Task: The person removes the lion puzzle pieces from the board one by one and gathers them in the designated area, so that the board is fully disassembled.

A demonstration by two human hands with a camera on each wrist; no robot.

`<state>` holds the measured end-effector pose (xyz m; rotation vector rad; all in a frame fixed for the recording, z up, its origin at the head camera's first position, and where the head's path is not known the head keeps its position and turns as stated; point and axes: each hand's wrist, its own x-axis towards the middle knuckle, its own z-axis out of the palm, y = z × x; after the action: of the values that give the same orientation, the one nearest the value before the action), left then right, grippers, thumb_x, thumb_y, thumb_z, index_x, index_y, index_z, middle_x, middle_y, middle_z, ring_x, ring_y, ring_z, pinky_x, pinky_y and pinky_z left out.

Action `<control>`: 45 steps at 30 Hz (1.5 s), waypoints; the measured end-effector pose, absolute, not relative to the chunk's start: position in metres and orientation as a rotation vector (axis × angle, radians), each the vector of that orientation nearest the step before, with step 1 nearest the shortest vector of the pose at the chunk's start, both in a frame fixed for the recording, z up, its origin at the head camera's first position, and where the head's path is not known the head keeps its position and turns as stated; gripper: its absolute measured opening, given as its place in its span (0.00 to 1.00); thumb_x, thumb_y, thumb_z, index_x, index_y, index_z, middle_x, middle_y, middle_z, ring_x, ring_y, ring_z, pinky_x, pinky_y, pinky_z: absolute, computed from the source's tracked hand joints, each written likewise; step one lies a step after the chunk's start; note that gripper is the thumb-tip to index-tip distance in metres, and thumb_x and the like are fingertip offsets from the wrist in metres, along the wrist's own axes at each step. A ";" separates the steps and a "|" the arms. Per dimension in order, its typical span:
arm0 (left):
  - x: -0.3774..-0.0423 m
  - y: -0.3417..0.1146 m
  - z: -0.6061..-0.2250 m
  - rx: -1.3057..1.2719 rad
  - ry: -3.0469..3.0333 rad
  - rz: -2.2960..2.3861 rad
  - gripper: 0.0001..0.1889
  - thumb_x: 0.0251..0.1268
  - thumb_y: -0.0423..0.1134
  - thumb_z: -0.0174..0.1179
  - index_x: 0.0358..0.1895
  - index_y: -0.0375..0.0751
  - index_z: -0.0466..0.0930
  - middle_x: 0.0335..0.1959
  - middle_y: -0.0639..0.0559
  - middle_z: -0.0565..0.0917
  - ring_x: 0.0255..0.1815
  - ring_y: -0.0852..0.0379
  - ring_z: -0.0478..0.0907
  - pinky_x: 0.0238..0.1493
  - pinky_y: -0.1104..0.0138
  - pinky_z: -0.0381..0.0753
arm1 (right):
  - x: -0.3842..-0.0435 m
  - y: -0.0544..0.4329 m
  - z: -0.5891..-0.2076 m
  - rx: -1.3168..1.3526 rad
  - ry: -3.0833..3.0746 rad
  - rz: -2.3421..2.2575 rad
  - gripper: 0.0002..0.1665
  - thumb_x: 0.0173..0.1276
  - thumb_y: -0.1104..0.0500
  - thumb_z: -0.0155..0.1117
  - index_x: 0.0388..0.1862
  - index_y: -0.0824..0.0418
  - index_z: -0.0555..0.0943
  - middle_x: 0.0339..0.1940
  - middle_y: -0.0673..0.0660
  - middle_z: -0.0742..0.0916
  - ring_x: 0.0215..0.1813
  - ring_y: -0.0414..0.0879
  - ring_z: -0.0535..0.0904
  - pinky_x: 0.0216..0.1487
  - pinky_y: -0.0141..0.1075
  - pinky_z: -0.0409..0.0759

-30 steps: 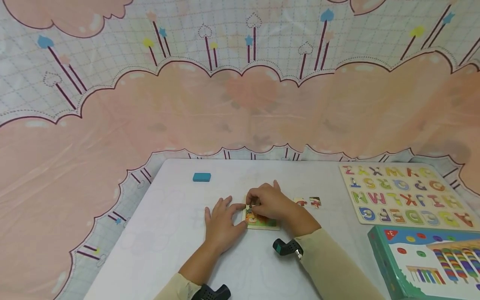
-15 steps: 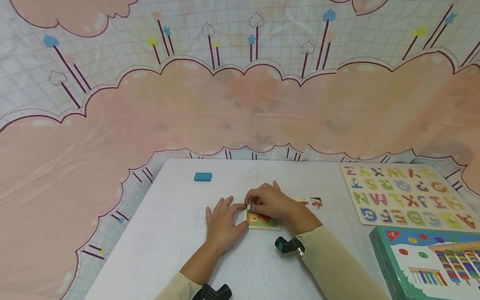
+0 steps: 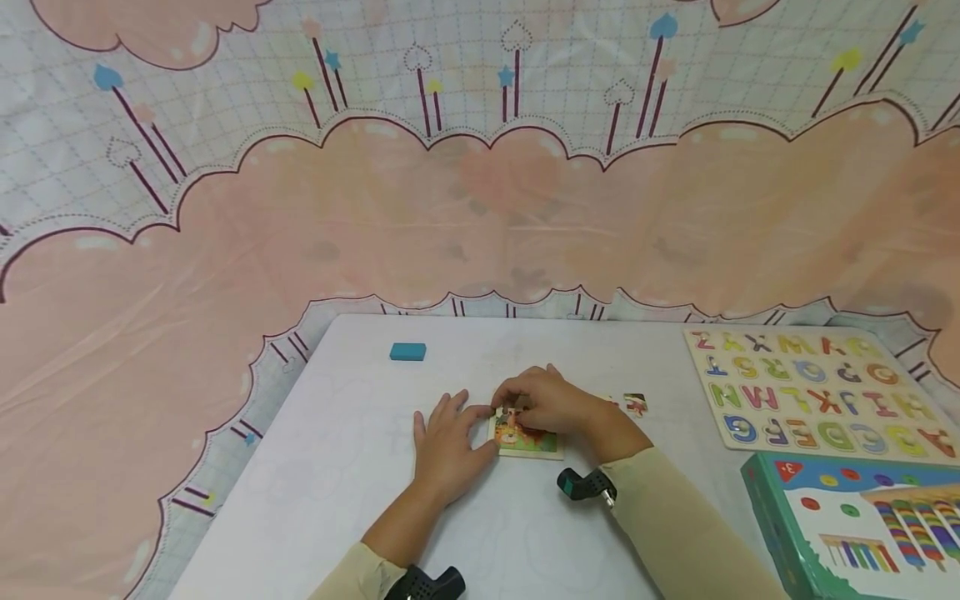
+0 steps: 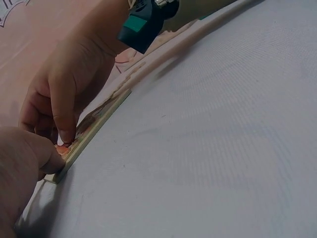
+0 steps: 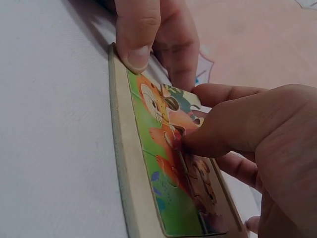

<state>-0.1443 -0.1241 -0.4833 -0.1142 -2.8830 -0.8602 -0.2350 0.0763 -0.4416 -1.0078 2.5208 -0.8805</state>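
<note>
A small wooden jigsaw board [image 3: 551, 455] with an orange animal picture lies on the white table. Spread at its left end is the left hand [image 3: 450, 454], its thumb [image 5: 137, 58] pressing the frame's rim and its index finger at the far corner. The right hand [image 3: 551, 406] reaches over the board from the right. Between its thumb and index finger it pinches a jigsaw piece [image 5: 181, 99] with green and yellow print, at the far left corner of the picture. In the right wrist view this piece sits slightly raised over its neighbours.
A loose jigsaw piece [image 3: 635, 406] lies right of the board, with another partly hidden by the right wrist. A blue block [image 3: 408, 352] lies at the back left. On the right are an alphabet board [image 3: 817, 387] and a green-edged toy box [image 3: 847, 521].
The jigsaw piece in the right hand has tipped down flatter into the board's far left corner. The left hand holds its place; the head view shifts slightly.
</note>
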 end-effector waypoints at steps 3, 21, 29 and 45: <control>-0.144 -0.124 -0.482 -0.101 -2.896 -0.861 0.24 0.65 0.50 0.66 0.64 0.53 0.85 0.81 0.42 0.69 0.86 0.36 0.53 0.78 0.28 0.34 | -0.235 0.076 -0.442 -1.014 2.525 -0.894 0.17 0.72 0.66 0.69 0.52 0.44 0.89 0.47 0.39 0.88 0.64 0.48 0.76 0.80 0.73 0.36; -0.145 -0.124 -0.473 -0.094 -2.939 -0.860 0.23 0.66 0.50 0.68 0.64 0.56 0.85 0.82 0.42 0.68 0.86 0.36 0.53 0.78 0.28 0.35 | -0.242 0.088 -0.441 -0.931 2.485 -1.185 0.08 0.76 0.62 0.68 0.50 0.51 0.88 0.38 0.42 0.88 0.53 0.45 0.82 0.82 0.69 0.34; -0.145 -0.124 -0.473 -0.093 -2.924 -0.862 0.23 0.65 0.50 0.69 0.63 0.55 0.85 0.81 0.41 0.68 0.86 0.36 0.53 0.78 0.28 0.36 | -0.242 0.114 -0.440 -0.871 2.503 -1.159 0.08 0.76 0.62 0.67 0.50 0.55 0.88 0.38 0.44 0.87 0.48 0.45 0.81 0.82 0.69 0.36; -0.144 -0.123 -0.475 -0.081 -2.940 -0.886 0.23 0.66 0.49 0.69 0.64 0.56 0.85 0.82 0.42 0.67 0.86 0.37 0.52 0.79 0.28 0.35 | -0.231 0.167 -0.438 -0.863 2.599 -1.007 0.11 0.71 0.67 0.71 0.41 0.50 0.88 0.28 0.41 0.84 0.48 0.47 0.78 0.76 0.77 0.31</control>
<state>-0.1437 -0.1228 -0.4750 -0.0815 -2.9400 -0.8859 -0.2305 0.1670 -0.4378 -0.8634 2.5995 -1.0069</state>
